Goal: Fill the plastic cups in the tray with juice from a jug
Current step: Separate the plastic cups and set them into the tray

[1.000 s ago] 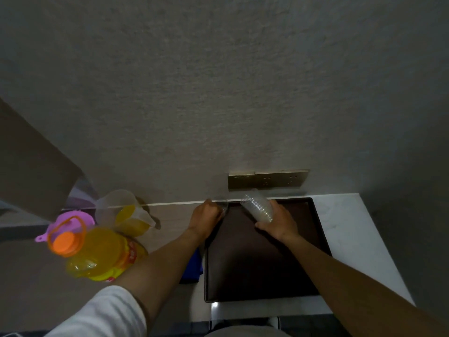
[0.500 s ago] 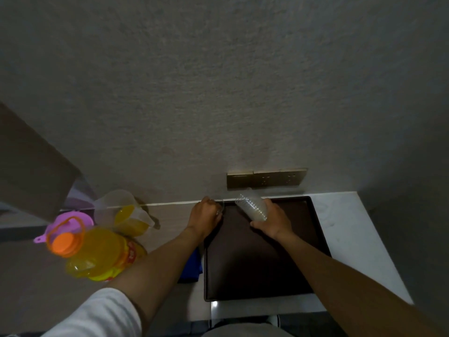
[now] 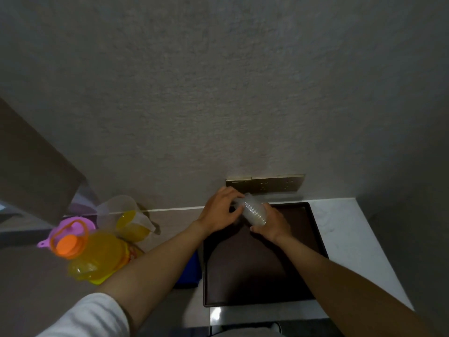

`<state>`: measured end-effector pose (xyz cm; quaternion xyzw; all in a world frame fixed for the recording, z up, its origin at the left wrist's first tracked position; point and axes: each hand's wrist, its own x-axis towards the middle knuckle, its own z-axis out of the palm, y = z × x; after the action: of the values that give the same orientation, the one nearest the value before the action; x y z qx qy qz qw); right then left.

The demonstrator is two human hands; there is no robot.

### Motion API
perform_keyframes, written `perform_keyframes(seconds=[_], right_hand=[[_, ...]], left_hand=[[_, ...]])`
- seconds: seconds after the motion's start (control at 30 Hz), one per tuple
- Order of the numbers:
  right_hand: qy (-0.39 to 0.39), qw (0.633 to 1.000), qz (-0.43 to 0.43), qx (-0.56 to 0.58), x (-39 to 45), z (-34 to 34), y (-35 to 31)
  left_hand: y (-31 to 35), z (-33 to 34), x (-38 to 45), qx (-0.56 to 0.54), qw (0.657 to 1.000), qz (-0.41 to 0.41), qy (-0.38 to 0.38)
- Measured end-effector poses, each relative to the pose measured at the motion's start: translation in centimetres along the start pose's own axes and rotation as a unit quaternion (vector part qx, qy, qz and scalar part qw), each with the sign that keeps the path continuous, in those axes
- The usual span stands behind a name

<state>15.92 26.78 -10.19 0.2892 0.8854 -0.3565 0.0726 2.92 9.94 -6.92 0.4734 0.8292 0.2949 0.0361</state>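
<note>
Both hands have come together since a moment ago: the left hand (image 3: 220, 210), which had been resting near the far left corner of the tray, has lifted and joined the right at the stack of cups. That stack of clear ribbed plastic cups (image 3: 252, 212) lies tilted, just right of the frame's centre, above the far end of the tray. The right hand (image 3: 272, 224) grips the stack from below and behind, fingers curled round its wider end. The left hand's fingers and thumb are curled and pinch the narrow upper end of the same stack.

Beneath the hands, a dark brown rectangular tray (image 3: 257, 268) with a raised rim fills the lower centre of the frame. No cup can be made out standing on it. It sits on a white countertop (image 3: 340, 239), which shows at the lower right.

At the left of the frame, well apart from the tray, stands a clear plastic measuring jug partly filled with yellow juice (image 3: 128, 220). In front of it, nearer the lower left, stands a large clear bottle of yellow juice with an orange cap and carrying handle (image 3: 92, 254). A pink plastic lid (image 3: 63, 229) lies behind the bottle's cap. A blue object (image 3: 189, 271) shows between the left forearm and the tray's left edge; what it is cannot be told.

On the grey textured wall, above the hands, is a brass-coloured socket plate (image 3: 274, 184).
</note>
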Motion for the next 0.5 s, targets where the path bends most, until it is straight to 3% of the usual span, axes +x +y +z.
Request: perform_keyframes(seconds=[0.23, 0.5], right_hand=[[0.006, 1.0, 0.0, -0.011, -0.5, -0.5, 0.3], [0.012, 0.999, 0.002, -0.034, -1.0, -0.8, 1.0]], left_hand=[[0.9, 0.9, 0.6, -0.01, 0.999, -0.005, -0.038], [1.5, 1.1, 0.8, -0.179, 0.972, -0.128, -0.086]])
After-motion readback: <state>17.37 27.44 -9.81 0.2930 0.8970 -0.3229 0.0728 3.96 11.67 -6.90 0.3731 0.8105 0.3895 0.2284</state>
